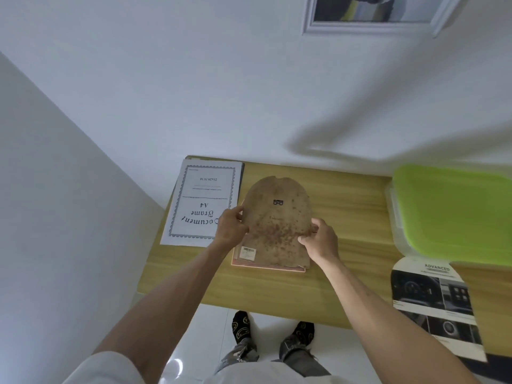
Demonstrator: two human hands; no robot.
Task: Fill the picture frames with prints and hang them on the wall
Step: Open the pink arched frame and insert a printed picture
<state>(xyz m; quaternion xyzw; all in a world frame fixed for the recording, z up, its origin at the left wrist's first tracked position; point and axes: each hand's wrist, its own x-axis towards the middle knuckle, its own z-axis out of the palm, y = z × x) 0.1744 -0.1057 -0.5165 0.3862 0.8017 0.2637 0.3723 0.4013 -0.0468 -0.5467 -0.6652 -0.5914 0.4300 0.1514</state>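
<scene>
Both hands (231, 224) (321, 239) pinch backing board (277, 217) edges above frame (270, 268)

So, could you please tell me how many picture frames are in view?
3: a white frame hanging on the wall, a document frame lying on the table's left, a pink frame under the backing board.

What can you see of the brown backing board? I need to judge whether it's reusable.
The brown backing board looks like stained, speckled fibreboard with chipped edges. A small black metal hanger sits near its far end and a barcode label near one near corner. The left hand and right hand grip its sides, over a pinkish frame.
</scene>
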